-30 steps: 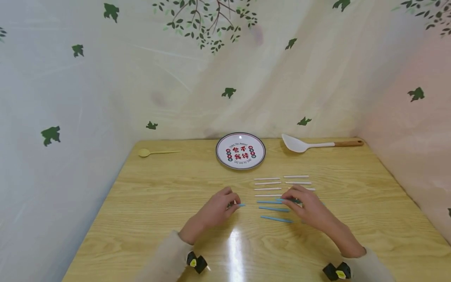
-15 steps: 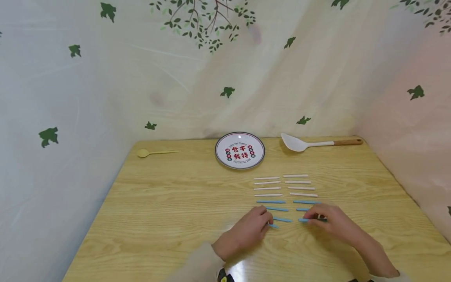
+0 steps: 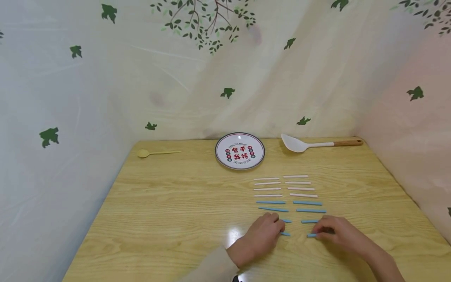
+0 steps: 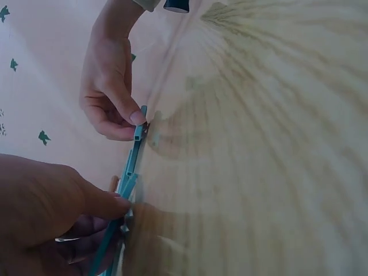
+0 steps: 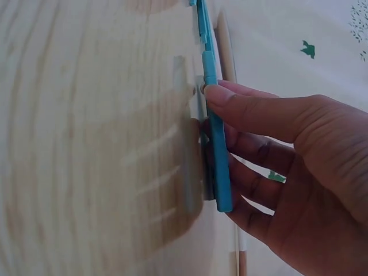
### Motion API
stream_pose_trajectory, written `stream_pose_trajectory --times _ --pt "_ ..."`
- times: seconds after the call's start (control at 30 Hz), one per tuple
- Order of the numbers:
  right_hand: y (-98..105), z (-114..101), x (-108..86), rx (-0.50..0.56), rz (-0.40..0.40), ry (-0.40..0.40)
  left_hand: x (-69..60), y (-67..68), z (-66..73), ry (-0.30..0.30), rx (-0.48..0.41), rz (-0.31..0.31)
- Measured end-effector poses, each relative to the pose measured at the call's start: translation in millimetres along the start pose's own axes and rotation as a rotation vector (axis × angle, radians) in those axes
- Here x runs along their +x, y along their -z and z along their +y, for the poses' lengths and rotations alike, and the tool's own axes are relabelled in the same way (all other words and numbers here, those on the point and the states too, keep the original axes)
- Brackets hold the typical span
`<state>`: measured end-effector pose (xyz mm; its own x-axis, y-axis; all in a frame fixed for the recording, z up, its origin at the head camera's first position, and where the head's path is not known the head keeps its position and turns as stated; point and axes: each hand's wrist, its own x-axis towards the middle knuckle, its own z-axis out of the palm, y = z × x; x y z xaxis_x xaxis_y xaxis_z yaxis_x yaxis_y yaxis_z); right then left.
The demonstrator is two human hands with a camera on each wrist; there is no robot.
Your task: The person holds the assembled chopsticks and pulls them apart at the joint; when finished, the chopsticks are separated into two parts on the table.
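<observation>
My left hand [image 3: 262,239] pinches a narrow blue plastic bag sealing clip [image 3: 285,234] low over the table, at the front of the left column. In the left wrist view, the thumb presses on that clip's side. Opposite it, my right hand [image 3: 340,233] holds another blue sealing clip [image 5: 218,155] between thumb and fingers, nearly flat at the tabletop. Its far end is hidden by the hand in the head view. Behind my hands lie further blue clips [image 3: 309,211] in two columns, and beyond these several white clips [image 3: 303,188].
A round printed plate [image 3: 240,164] lies at the back middle of the wooden table [image 3: 169,196]. To its left is a yellow spoon [image 3: 143,153]. A white spatula [image 3: 296,145] with a wooden handle lies at the back right, near the cloth wall.
Each hand has moved nearer the front edge with a blue clip. The left hand has also come right, under the left column. More blue clips now lie uncovered in the right column.
</observation>
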<state>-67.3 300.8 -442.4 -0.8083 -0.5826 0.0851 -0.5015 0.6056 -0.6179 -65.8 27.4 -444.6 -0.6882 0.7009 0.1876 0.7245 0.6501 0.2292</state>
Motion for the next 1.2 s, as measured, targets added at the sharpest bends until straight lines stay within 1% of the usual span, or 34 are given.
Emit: stream_pose_trajectory --times 0.03,0.13,0.2,0.27,0.4,0.6,0.73,0.8,0.83,0.87,0.97,1.0,1.03,1.07,1.13,1.2 --pt "-1 2 -0.9 -0.002 0.017 0.027 -0.1 -2.1 -0.8 -0.001 -0.014 0.010" --pt "-3 6 -4.1 -0.004 0.070 0.070 -0.9 -7.2 -3.8 -0.004 -0.065 0.044" --pt "-4 8 -5.9 -0.004 0.093 0.072 -1.1 -10.2 -6.0 -0.014 -0.086 0.065" --pt "-4 10 -7.3 -0.004 0.102 0.056 -1.1 -11.5 -7.3 -0.025 -0.089 0.083" --pt "-3 10 -8.9 -0.007 0.099 0.036 -0.5 -13.3 -7.3 -0.039 -0.069 0.099" --pt "-6 11 -10.3 -0.001 0.126 0.068 0.7 -13.5 -3.9 -0.043 -0.029 0.109" --pt "-6 9 -10.4 0.004 0.107 0.049 1.3 -14.1 -2.0 -0.038 0.008 0.101" --pt "-3 6 -9.6 -0.032 0.086 0.021 1.0 -13.8 -1.8 -0.037 0.032 0.106" --pt "-1 3 -8.5 -0.061 0.080 0.020 0.7 -12.8 -2.1 -0.038 0.044 0.114" --pt "2 0 -6.5 -0.077 0.065 0.002 -0.1 -11.2 -2.9 -0.043 0.054 0.126" --pt "12 -16 5.2 -0.144 0.048 -0.040 -4.2 -0.1 -9.1 -0.040 0.070 0.156" --pt "15 -22 11.5 -0.161 0.054 -0.053 -5.9 6.0 -12.8 -0.035 0.067 0.171" --pt "19 -29 19.1 -0.178 0.062 -0.056 -7.8 14.0 -17.3 -0.018 0.050 0.176" --pt "22 -36 27.7 -0.192 0.072 -0.072 -9.8 22.9 -23.0 0.007 0.034 0.179" --pt "25 -50 47.6 -0.237 0.116 -0.059 -13.5 42.8 -38.2 0.085 -0.010 0.182" --pt "27 -64 70.8 -0.271 0.161 -0.048 -17.0 64.5 -58.2 0.191 -0.061 0.192"
